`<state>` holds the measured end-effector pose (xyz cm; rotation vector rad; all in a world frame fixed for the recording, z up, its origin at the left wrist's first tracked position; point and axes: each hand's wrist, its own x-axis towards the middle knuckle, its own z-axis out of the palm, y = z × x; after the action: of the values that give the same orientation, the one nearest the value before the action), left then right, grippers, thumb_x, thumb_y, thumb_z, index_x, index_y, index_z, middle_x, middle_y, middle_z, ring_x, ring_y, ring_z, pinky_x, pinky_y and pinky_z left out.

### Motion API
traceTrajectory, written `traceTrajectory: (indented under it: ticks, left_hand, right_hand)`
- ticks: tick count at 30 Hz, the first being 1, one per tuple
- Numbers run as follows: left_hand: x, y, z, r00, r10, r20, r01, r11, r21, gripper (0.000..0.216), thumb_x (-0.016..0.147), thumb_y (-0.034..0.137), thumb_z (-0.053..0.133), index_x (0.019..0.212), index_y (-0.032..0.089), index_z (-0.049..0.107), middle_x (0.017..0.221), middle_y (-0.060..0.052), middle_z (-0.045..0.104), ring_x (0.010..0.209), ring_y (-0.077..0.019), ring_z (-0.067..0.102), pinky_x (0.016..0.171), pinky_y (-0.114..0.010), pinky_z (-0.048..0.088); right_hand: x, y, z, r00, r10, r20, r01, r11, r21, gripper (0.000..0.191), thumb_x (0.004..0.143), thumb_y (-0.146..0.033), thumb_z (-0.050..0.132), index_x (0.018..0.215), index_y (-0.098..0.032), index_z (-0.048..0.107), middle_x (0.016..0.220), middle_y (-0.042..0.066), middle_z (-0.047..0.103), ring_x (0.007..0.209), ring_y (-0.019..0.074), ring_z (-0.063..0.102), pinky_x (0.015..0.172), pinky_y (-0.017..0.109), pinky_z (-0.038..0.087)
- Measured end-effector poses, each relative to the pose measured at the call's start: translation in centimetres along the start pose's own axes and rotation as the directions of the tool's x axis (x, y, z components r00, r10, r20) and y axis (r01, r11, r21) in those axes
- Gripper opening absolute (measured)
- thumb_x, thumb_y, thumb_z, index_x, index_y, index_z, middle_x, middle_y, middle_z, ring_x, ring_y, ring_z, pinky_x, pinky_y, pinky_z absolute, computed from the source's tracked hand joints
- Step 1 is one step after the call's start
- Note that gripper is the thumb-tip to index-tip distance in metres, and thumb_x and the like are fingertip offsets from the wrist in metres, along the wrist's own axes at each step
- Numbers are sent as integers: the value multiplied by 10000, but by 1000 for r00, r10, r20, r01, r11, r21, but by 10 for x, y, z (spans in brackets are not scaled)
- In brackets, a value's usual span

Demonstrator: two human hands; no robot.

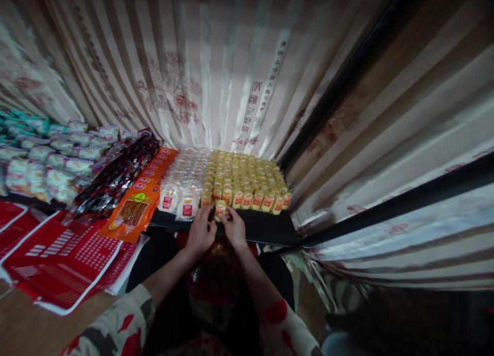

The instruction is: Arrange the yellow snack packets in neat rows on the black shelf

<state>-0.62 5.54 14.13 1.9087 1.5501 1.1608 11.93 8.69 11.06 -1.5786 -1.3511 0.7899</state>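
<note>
My left hand (200, 233) and my right hand (233, 227) meet at the front edge of a black shelf (266, 228). Together they pinch a small yellow snack packet (220, 209), set at the near end of rows of several like yellow packets (247, 178). Fingers of both hands are curled round it. Just left of my left hand stand white packets with red labels (181, 204).
Orange snack bags (141, 201), dark red-black packets (116, 178) and pale wrapped packets (50, 160) lie further left. Red printed bags (57, 263) hang below them. A striped curtain (216, 73) backs the shelf. A red bag (216, 273) sits under my forearms.
</note>
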Motion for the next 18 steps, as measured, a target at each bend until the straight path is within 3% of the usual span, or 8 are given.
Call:
traceTrajectory:
  ticks: [4,8,18]
  left_hand:
    - [-3,-12,4,994,100,44,-107,972,211,431,747,81,420,1161,141,525,1221,-115,498,1177,-233,430,1035,-391,357]
    - [0,-20,9,992,97,76,-116,942,314,464,715,40,412,1157,94,542,1215,-147,502,1162,-257,432,1014,-393,384]
    - [4,-34,13,982,156,108,-186,904,384,479,744,25,394,1191,140,521,1230,-122,510,1187,-232,426,1026,-372,371]
  right_hand:
    - [8,-4,9,999,-8,-46,4,996,-85,283,737,-351,563,978,-220,629,853,16,629,691,138,585,694,263,470]
    - [14,-7,16,997,-1,-71,-7,994,-107,286,738,-346,556,984,-207,603,847,24,633,702,151,589,691,270,467]
    - [16,-1,23,994,-25,-106,24,1000,-9,229,764,-381,535,887,-190,513,865,53,609,777,165,592,662,264,493]
